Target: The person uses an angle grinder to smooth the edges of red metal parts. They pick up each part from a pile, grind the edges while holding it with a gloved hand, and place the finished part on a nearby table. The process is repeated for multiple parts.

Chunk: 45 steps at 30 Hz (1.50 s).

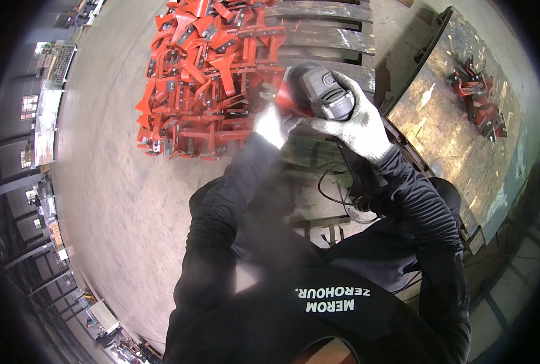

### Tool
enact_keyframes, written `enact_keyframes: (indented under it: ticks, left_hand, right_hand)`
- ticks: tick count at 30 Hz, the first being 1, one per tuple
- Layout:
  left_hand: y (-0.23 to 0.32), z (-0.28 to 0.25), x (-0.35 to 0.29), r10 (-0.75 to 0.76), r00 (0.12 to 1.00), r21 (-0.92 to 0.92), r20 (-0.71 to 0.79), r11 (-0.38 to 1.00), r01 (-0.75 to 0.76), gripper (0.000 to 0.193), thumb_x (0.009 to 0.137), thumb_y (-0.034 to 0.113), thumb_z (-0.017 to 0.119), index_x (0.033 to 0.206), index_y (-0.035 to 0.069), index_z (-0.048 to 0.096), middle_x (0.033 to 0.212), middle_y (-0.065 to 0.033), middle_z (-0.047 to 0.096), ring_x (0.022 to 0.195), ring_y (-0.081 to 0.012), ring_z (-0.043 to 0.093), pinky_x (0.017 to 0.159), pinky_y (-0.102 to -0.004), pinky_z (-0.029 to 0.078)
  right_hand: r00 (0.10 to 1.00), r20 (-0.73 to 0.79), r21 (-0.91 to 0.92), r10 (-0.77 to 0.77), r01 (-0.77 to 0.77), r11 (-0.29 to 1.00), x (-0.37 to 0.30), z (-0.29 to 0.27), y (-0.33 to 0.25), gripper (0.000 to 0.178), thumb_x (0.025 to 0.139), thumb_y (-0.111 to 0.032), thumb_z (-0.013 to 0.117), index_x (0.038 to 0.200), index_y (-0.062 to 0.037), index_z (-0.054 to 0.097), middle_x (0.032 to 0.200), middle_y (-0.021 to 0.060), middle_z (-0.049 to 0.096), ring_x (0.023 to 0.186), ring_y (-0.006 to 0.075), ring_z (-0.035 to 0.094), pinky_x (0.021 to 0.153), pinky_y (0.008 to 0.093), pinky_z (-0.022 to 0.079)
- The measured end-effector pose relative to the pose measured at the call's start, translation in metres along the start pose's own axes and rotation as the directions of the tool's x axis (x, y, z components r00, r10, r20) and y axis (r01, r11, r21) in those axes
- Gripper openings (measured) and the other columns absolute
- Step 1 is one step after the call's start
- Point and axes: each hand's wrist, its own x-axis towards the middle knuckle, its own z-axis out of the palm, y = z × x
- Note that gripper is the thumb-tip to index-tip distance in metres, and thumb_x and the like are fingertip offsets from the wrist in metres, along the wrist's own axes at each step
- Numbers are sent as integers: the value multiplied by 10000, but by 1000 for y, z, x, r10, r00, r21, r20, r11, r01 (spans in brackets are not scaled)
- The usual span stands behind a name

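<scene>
My right hand (364, 126), in a whitish work glove, wraps round the rounded grey and black body of a power tool that looks like an angle grinder (330, 91). Close beside it, my left hand (272, 125), gloved too, is closed at a blurred red piece (290, 100) against the tool's left side. I cannot tell whether that red piece is a separate metal part or belongs to the tool. Faint orange streaks like sparks show above the hands. The tool's working end is hidden or blurred.
A big heap of red metal brackets (191, 79) lies beyond my left hand, against a slatted pallet (324, 36). On the right, a worn board (427, 121) carries several more red brackets (479, 100). A black cable (323, 191) loops below my right wrist.
</scene>
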Motion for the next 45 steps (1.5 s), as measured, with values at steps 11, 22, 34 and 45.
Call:
enact_keyframes:
  ticks: [11, 22, 34, 45]
  left_hand:
    - [3, -14, 5, 7, 999, -7, -43, 1000, -7, 396, 1095, 406, 455, 1380, 143, 535, 1323, -88, 586, 1220, -270, 587, 1044, -458, 524]
    - [-15, -30, 19, -78, 992, -51, -97, 996, 73, 399, 1094, 392, 477, 1371, 113, 547, 1319, -112, 598, 1196, -293, 615, 1038, -481, 533]
    - [-12, -26, 17, -71, 990, -50, -124, 997, 65, 414, 1081, 417, 504, 1380, 133, 543, 1313, -93, 597, 1171, -280, 621, 1008, -466, 543]
    - [4, -25, 3, 35, 999, -1, -9, 999, -35, 437, 1096, 432, 466, 1421, 144, 507, 1393, -90, 558, 1259, -277, 570, 1051, -457, 530]
  right_hand:
    - [999, 35, -125, 18, -14, 992, -5, -9, 22, 1014, 680, -148, 966, 1511, 9, 408, 1425, 155, 577, 1304, 213, 560, 1119, 361, 446]
    - [1000, 6, -59, 17, -16, 998, 3, -1, 7, 994, 693, -143, 957, 1513, -1, 414, 1425, 149, 576, 1300, 213, 563, 1114, 356, 450]
    - [1000, -4, -85, 19, -19, 996, 1, 1, 5, 991, 682, -134, 961, 1508, -9, 427, 1425, 143, 582, 1298, 211, 564, 1114, 360, 451]
    - [997, 80, -228, -5, 23, 973, -10, -13, 17, 989, 727, -287, 937, 1531, -45, 414, 1391, 174, 620, 1262, 220, 613, 1072, 354, 493]
